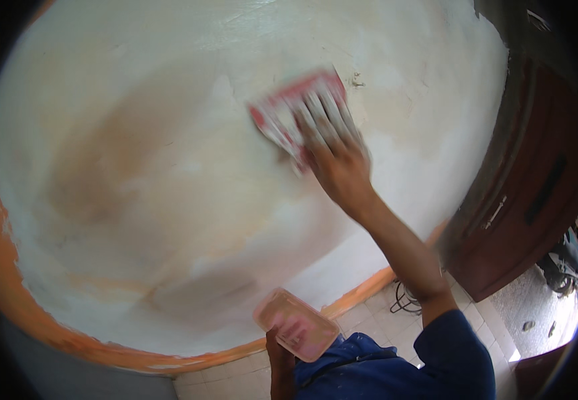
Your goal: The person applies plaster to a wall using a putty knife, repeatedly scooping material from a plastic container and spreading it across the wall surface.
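My right hand is raised against the pale, patchy wall. Its white-coated fingers lie over a flat red spreader, smeared with white and blurred by motion; the thumb side is hidden behind it. Lower down, close to my body, my left hand grips the near left edge of a shallow pink plastic tray with rounded corners. Pinkish-white smears show on the tray's surface. Most of the left hand's fingers are out of sight under the tray.
An orange band borders the wall along its left and bottom. White floor tiles lie below. A dark red-brown door stands at the right, with a parked motorbike beyond it. Dark cable is coiled on the floor by the wall.
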{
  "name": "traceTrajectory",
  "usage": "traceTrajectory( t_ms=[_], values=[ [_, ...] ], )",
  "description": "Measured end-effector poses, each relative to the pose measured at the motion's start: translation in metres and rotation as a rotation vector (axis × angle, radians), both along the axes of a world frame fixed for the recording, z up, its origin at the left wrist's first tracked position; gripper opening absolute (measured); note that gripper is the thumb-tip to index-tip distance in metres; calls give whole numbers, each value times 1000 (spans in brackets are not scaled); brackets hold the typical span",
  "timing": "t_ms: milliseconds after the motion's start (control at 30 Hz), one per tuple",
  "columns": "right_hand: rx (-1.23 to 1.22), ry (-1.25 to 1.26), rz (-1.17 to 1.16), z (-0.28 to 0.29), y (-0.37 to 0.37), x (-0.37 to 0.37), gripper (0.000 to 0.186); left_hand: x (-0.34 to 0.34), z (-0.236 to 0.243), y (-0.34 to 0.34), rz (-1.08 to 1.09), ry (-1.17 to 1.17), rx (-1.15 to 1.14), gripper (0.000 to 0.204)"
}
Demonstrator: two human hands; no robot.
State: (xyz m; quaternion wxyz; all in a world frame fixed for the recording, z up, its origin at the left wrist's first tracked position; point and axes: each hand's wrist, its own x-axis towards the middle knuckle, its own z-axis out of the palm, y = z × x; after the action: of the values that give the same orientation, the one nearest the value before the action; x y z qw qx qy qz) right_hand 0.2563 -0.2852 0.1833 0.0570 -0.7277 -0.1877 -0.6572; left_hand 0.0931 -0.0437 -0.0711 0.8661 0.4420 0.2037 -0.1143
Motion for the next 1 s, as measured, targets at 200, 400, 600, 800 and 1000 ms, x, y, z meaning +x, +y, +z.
traceTrajectory(
  t_ms=[200,400,600,800,1000],
  values=[
    [79,201,-136,-140,-43,-48,45,0,-7,6,-7,21,19,56],
    [33,-230,-77,-40,-43,-57,27,2,-11,9,-52,-27,9,58],
    [-95,-219,-5,27,-8,-4,41,1,-1,1,-49,-85,63,57],
    [132,85,-177,-106,-44,-1,44,0,3,3,-33,-72,71,54],
    [282,80,-217,-160,-44,-52,31,-1,-13,13,5,42,11,59]
  ],
)
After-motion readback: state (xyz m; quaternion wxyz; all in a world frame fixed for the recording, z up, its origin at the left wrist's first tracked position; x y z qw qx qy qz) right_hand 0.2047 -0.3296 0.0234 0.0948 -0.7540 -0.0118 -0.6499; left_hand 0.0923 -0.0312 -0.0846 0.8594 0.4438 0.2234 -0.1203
